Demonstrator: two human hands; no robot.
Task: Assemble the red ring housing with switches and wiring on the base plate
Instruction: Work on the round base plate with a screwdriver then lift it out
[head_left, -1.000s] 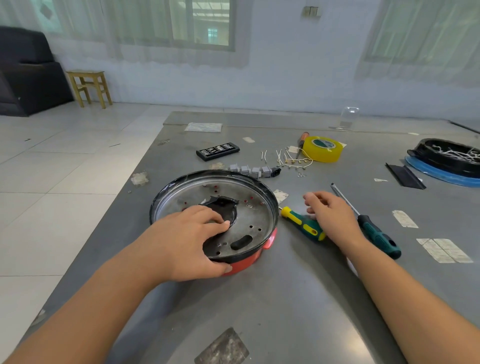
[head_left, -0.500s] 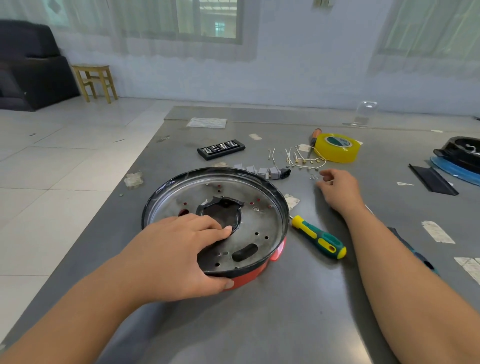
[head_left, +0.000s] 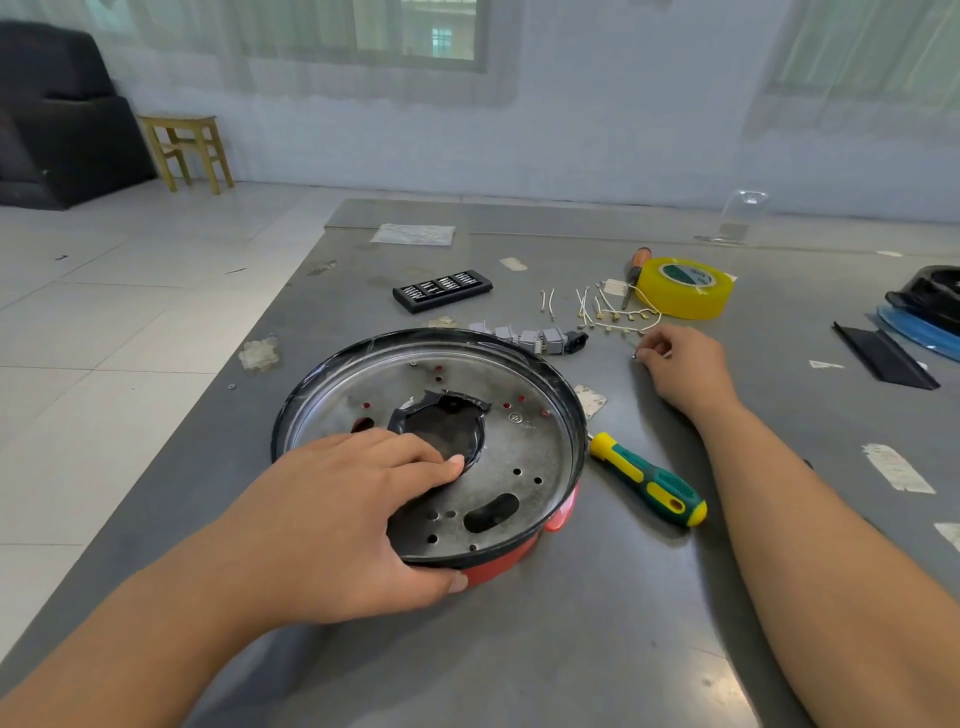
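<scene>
A round metal base plate with a black rim lies on top of the red ring housing at the table's centre. My left hand clamps its near edge, fingers across the plate and thumb against the red side. Behind the plate stands a row of grey switches with a black socket beside them. Several short white wires with brass terminals lie further back. My right hand rests on the table right of the switches, its fingertips pinching a tiny dark part that looks like a screw.
A green and yellow screwdriver lies right of the plate. A yellow tape roll, an orange-handled screwdriver and a black bit case sit further back. At the right edge are a black strip and a black housing.
My right hand left the spot by the green and yellow screwdriver, moved back to the wires and closed its fingertips on a small part. My left hand stayed on the plate.
</scene>
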